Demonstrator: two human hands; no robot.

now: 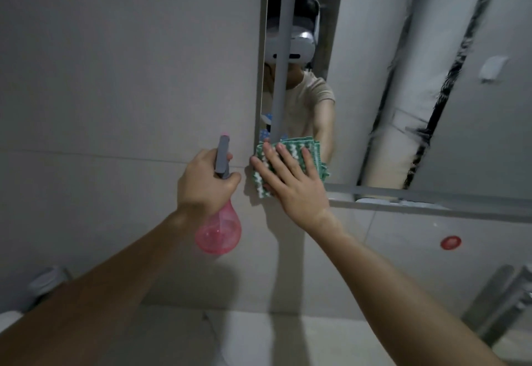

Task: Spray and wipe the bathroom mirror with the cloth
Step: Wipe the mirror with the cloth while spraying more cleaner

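The bathroom mirror hangs on the wall at the upper right and reflects a person in a beige shirt, pipes and a ceiling. My right hand lies flat, fingers spread, pressing a green and white patterned cloth against the mirror's lower left corner. My left hand is wrapped around the neck of a pink spray bottle with a grey head, held upright just left of the cloth. The nozzle points up at the wall beside the mirror edge.
A grey frame strip runs along the mirror's bottom edge. A red round fitting sits on the tiled wall below it. A grey capped container stands at lower left, and metal rails at lower right.
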